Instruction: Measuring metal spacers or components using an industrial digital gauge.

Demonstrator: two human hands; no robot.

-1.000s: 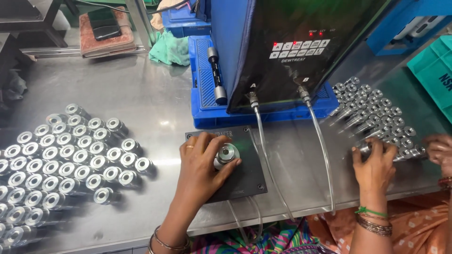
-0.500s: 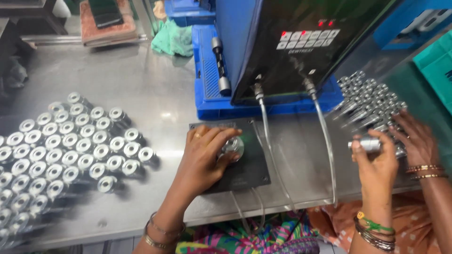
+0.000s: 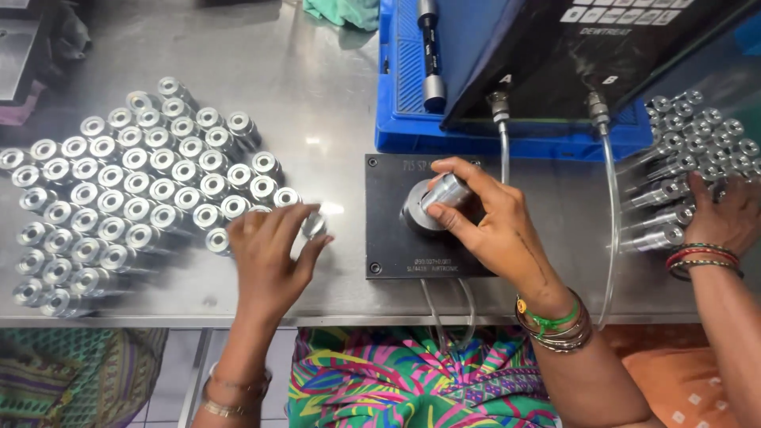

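A steel counter (image 3: pixel 333 103) carries everything under the hands. Beyond the right hand, a dark slanted instrument box (image 3: pixel 587 55) sits in a blue tray (image 3: pixel 404 79), with a slim cylindrical tool (image 3: pixel 430 47) lying in the tray on the side toward the left hand. Two clear hoses (image 3: pixel 610 206) drop from fittings on the box's lower edge; one runs just past the right hand's fingers, the other passes outside the right wrist.

To the outer side of the left hand lies a large packed cluster of shiny metal cylinders (image 3: pixel 135 190), standing upright in slanted rows that reach right up to the left fingertips. Further out than the right hand, a second group of longer metal parts (image 3: pixel 682 158) lies on its side, and another person's hand (image 3: pixel 725 214), with red and green bangles on its wrist, rests on those parts.

Directly under the right hand is a dark square plate (image 3: pixel 392 238) with a round socket (image 3: pixel 416 214) in it. The right hand (image 3: pixel 495 230), bangles at its wrist, is closed around one metal cylinder (image 3: pixel 445 190), held tilted with its lower end at the socket.

The left hand (image 3: pixel 265 254) is spread palm down at the near edge of the cluster, its fingertips closing on a single cylinder (image 3: pixel 315 226) that is blurred; whether it is lifted off the counter cannot be told.
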